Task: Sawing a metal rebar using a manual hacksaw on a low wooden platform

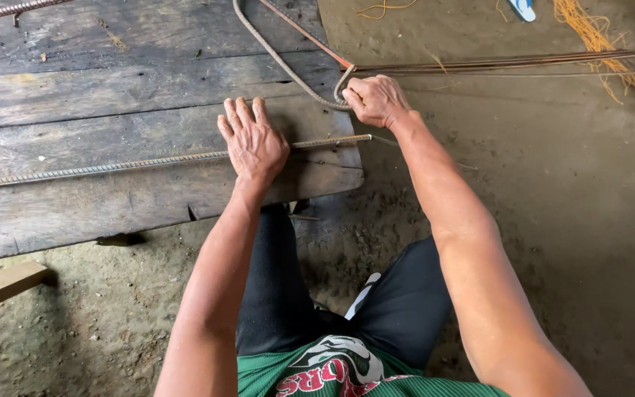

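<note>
A long ribbed steel bar (112, 166) lies across a weathered wooden plank table (112, 81). My left hand (253, 141) lies flat on the bar with fingers spread, pressing it against the boards near the table's right end. My right hand (376, 99) is closed around a curved bent steel rod (281, 62) at the table's right edge, where its hooked end meets a bundle of thin straight rods (494, 63). The straight bar's tip sticks out just past the table edge, below my right hand.
Dirt floor (567, 206) lies to the right and below. Orange string (597, 37) lies at the top right, near a blue and white sandal (522, 9). A wooden beam (1, 287) sits at the lower left. Another rusty bar (9, 10) rests at the top left.
</note>
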